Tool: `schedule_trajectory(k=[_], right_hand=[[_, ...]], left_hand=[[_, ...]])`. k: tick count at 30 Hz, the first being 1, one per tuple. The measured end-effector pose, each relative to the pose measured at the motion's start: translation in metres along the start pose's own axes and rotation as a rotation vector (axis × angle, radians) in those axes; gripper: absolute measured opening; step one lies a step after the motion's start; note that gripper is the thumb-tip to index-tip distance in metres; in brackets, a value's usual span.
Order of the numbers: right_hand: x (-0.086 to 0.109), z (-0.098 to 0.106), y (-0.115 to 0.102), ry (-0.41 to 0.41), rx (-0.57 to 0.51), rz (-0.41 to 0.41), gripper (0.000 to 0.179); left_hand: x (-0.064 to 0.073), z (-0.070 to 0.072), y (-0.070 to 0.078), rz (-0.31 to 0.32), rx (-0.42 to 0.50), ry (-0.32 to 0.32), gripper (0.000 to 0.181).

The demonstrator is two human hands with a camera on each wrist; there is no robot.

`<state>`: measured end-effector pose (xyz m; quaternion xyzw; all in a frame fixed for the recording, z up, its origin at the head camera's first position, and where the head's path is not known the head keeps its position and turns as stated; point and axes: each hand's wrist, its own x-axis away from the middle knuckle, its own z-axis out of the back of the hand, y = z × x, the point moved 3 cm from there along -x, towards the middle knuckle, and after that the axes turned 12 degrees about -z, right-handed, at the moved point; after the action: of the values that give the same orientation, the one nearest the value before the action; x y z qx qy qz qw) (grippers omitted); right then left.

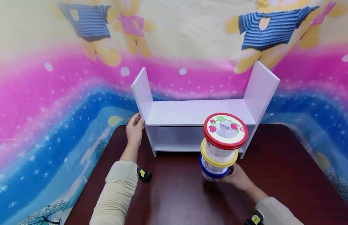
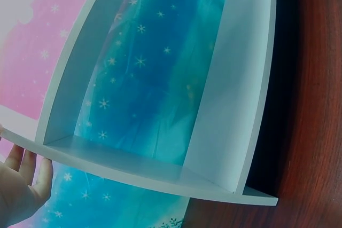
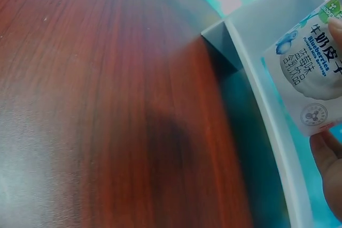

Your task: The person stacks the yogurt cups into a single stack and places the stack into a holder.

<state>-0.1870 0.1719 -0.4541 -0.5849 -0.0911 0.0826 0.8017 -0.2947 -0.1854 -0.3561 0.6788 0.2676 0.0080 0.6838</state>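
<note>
My right hand [image 1: 237,178] grips the lowest of three stacked tubs, the blue-lidded tub [image 1: 210,175], above the table in front of the shelf. On it sits a yellow-lidded tub [image 1: 219,161], then a red-lidded tub [image 1: 220,150] with strawberries on its lid. The stack leans slightly. In the right wrist view, the blue-lidded tub [image 3: 304,78] has blueberry print, with thumb and fingers on it. My left hand [image 1: 135,129] touches the outer side of the white shelf's left panel [image 1: 143,93]; its fingertips [image 2: 45,170] lie against that panel in the left wrist view.
The white shelf [image 1: 191,114] has an upper board between two upright side panels and a lower compartment. It stands at the back of a dark red-brown wooden table [image 1: 174,193]. A patterned cloth [image 1: 182,47] with bears and snowflakes hangs behind.
</note>
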Motion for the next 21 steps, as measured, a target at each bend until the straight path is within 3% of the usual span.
schedule_trajectory(k=[13, 21], right_hand=[[-0.012, 0.005, -0.026, -0.024, 0.003, 0.038, 0.072], [-0.02, 0.009, -0.039, -0.031, 0.008, 0.01, 0.075]], left_hand=[[-0.001, -0.001, 0.001, -0.003, -0.009, 0.001, 0.034], [0.0, -0.001, 0.0, 0.019, -0.011, 0.002, 0.034]])
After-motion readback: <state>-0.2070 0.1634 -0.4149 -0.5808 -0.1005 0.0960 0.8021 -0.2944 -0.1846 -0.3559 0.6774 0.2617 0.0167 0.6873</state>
